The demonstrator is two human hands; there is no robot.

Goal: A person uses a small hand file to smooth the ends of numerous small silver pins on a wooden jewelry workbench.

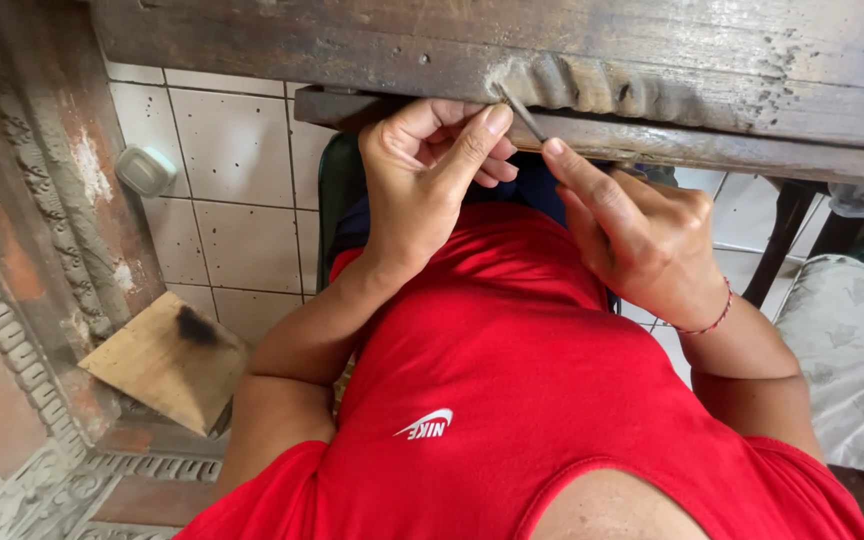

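Note:
A thin metal carving chisel (524, 117) points at the carved edge of a dark wooden plank (652, 60) that lies across the top of the view. My left hand (432, 170) pinches the chisel near its tip with thumb and forefinger. My right hand (642, 235) grips the chisel's lower part, its forefinger stretched along the shaft; a thin red bracelet circles that wrist. The chisel tip touches a row of scalloped grooves (592, 88) cut into the plank's edge. My red shirt fills the lower middle.
A carved reddish wooden panel (22, 280) leans at the left, above a tiled floor (232, 180). A loose square wood block with a dark burn mark (167, 360) rests by it. A small pale round object (144, 170) lies on the tiles. Patterned grey cloth (847, 350) is at the right.

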